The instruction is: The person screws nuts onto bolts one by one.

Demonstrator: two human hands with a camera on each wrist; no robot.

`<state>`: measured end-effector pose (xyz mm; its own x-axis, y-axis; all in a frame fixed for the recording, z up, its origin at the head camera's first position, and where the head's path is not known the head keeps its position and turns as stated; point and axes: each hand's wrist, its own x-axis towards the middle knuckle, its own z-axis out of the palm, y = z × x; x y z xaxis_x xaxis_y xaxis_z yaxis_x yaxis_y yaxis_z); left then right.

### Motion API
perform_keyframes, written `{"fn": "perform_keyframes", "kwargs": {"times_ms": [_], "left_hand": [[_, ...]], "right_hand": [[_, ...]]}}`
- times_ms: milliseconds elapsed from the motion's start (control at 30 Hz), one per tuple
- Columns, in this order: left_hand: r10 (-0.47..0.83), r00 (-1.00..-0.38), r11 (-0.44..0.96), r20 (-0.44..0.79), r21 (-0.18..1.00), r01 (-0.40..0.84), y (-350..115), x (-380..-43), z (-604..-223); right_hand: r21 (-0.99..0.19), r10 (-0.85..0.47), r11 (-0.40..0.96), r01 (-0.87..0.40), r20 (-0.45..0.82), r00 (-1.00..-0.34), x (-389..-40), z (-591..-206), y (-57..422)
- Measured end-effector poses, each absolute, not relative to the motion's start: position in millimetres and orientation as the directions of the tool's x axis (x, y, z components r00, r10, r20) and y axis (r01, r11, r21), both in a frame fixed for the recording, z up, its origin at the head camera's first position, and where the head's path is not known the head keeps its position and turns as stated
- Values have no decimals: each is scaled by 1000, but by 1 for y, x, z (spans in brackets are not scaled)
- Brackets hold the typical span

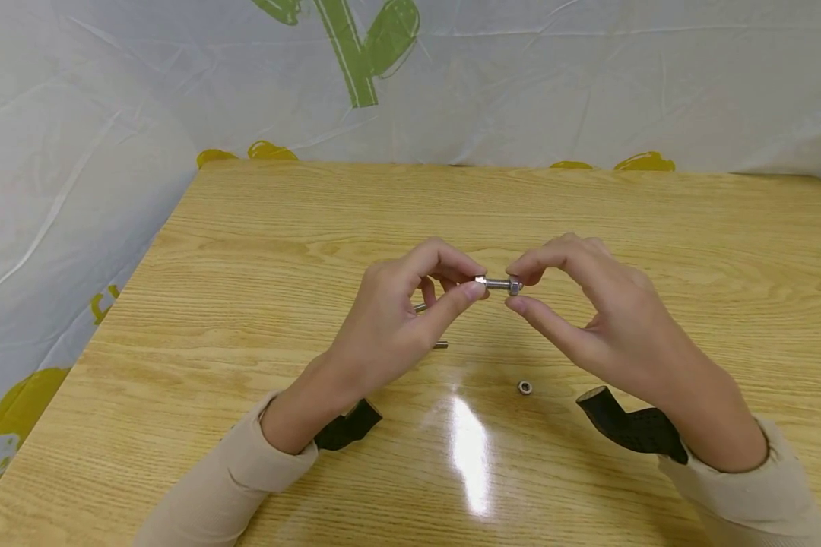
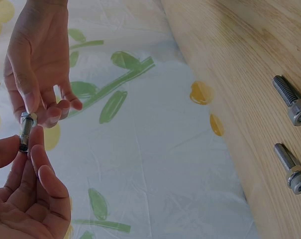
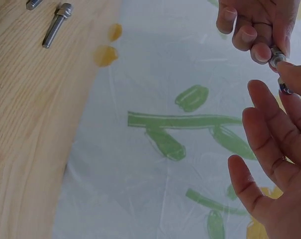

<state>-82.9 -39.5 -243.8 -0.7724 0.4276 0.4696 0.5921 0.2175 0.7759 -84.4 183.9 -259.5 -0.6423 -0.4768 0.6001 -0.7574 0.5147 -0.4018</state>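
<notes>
Over the table, my left hand (image 1: 397,311) pinches the head end of a metal bolt (image 1: 497,284) between thumb and fingertips. The bolt lies nearly level, its threaded end toward the right. A hex nut (image 1: 515,286) sits around the shank near that end, between the thumb and index fingertip of my right hand (image 1: 609,311). In the left wrist view, the right thumb rests against the nut (image 2: 29,118). The other right fingers (image 3: 269,134) are spread away from the bolt in the right wrist view. My left fingertips hide most of the bolt's head.
A loose nut (image 1: 524,387) lies on the wooden table (image 1: 246,228) below the hands. Two more bolts, one upper (image 2: 289,99) and one lower (image 2: 291,169), lie on the tabletop, partly hidden by my left hand in the head view. A patterned sheet (image 1: 520,83) hangs behind.
</notes>
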Motion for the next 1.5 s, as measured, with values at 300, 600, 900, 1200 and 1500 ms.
{"fn": "perform_keyframes", "kwargs": {"times_ms": [300,600,900,1200,1500], "left_hand": [[432,-770,223,469,772,595,-40,-83,-244],[436,-765,214,474,771,600,-39,-83,-245],[433,-768,214,471,774,595,-37,-82,-245],[433,-768,221,472,771,598,-39,-83,-244],[429,-773,219,468,776,592,-40,-83,-245]], "right_hand": [[-419,-498,495,-761,580,-644,-91,-272,193],[-470,-471,538,-700,521,-712,-84,-267,184],[-448,-440,562,-695,550,-710,-78,-253,172],[-452,-445,575,-682,527,-724,-92,-277,195],[-396,-479,507,-765,609,-633,-88,-270,187]]}}
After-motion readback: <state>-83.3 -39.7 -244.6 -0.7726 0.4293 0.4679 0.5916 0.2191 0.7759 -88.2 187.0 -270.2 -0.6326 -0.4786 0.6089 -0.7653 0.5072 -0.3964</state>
